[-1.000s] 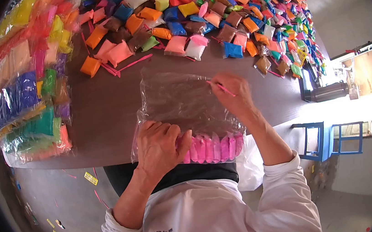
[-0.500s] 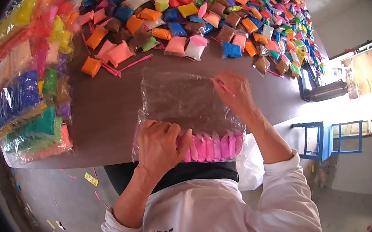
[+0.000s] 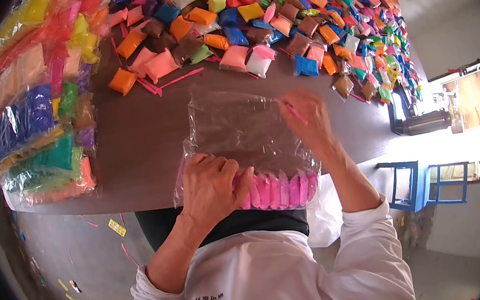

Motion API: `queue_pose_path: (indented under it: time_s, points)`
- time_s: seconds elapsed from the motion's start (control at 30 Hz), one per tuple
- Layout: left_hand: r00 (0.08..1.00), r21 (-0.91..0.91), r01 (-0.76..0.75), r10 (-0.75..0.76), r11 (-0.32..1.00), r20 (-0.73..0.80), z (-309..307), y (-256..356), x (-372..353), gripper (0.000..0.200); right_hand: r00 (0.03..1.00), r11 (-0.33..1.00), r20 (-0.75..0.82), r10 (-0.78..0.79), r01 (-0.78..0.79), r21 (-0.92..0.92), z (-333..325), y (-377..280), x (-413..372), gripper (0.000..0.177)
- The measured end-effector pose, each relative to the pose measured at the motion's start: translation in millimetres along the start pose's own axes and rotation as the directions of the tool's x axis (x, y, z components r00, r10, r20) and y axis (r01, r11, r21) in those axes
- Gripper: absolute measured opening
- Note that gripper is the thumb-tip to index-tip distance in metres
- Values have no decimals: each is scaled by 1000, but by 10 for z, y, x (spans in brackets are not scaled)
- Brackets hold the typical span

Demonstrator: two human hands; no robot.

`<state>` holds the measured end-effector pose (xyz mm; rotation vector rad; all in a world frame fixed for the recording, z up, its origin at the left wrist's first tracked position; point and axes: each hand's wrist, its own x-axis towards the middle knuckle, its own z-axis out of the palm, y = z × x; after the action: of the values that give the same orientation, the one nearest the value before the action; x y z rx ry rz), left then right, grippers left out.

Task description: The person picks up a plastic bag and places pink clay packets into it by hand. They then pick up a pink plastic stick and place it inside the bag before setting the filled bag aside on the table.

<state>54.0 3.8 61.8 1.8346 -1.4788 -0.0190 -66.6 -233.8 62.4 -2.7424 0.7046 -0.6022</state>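
Observation:
A clear plastic bag (image 3: 237, 123) lies flat at the table's near edge, with a row of pink packets (image 3: 280, 190) along its bottom. My left hand (image 3: 214, 182) is closed over the bag's lower left part, the thumb pressed beside the packets and the fingers curled under. At the upper right corner of the bag, my right hand (image 3: 309, 119) has its fingers pinched together. A thin pink stick (image 3: 295, 113) slants across those fingers, its upper end right at the bag's edge.
Many small colourful packets (image 3: 235, 57) are heaped across the far table, with loose pink sticks (image 3: 181, 77) among them. Filled clear bags (image 3: 40, 107) are stacked at left. A metal flask (image 3: 426, 123) lies at the right edge, near a blue stool (image 3: 413, 186).
The whole view has shifted slightly, so the table's things appear a little further right. Both hands keep their hold on the bag and stick, almost unmoved.

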Motion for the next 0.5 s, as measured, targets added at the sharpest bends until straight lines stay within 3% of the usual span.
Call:
queue_pose_path:
  time_s: [0.07,0.17,0.27,0.47,0.5]
  points:
    - [1000,-8,6,-6,1000,10,-4,6,-24,24,997,994,-32,-71,73,76,113,-14,-122,7]
    - [1000,0,5,-5,1000,16,5,17,-20,25,992,995,-72,104,-104,-5,-18,116,1,6]
    - [1000,1,5,-5,1000,10,-7,4,-16,25,997,998,-74,-25,28,48,-63,-89,-91,6]
    - [1000,0,-2,2,1000,7,-5,3,-15,24,992,999,-125,31,-35,-30,-42,92,-24,7]
    - [1000,-6,0,0,1000,-3,3,4,-12,24,992,999,-119,-49,49,-1,-3,38,-30,7]
